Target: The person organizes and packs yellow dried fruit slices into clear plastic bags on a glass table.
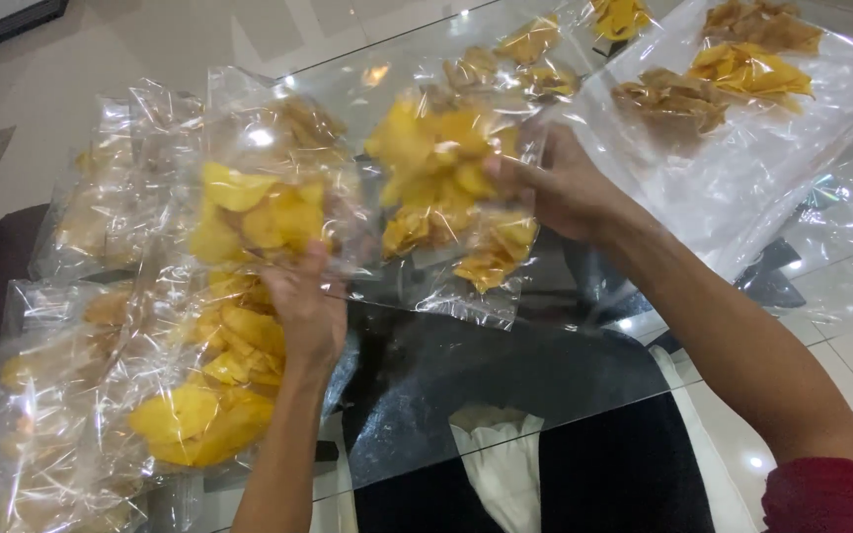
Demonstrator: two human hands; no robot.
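From the head camera, your left hand (306, 301) is closed around the lower edge of a clear bag (269, 188) of yellow chips, held up above the glass table (505, 365). Your right hand (555, 183) is closed on the side of a second bag (446, 188), pinching its plastic between thumb and fingers; this one hangs just beside the first, over the middle of the table. Both bags are transparent, crinkled and shiny with glare, without any label you can see, and the chips inside are thin, curled and bright yellow. Below your left hand, two more filled bags (209, 395) lie on the table's near left; further filled bags (101, 207) are stacked behind them, though the glare makes an exact count impossible. At the far right a large plastic sheet (742, 168) is spread out with three loose heaps of chips (747, 69) on it, some yellow, some browner. More bagged chips (535, 59) sit at the far edge. A red sleeve (831, 494) covers your right upper arm.
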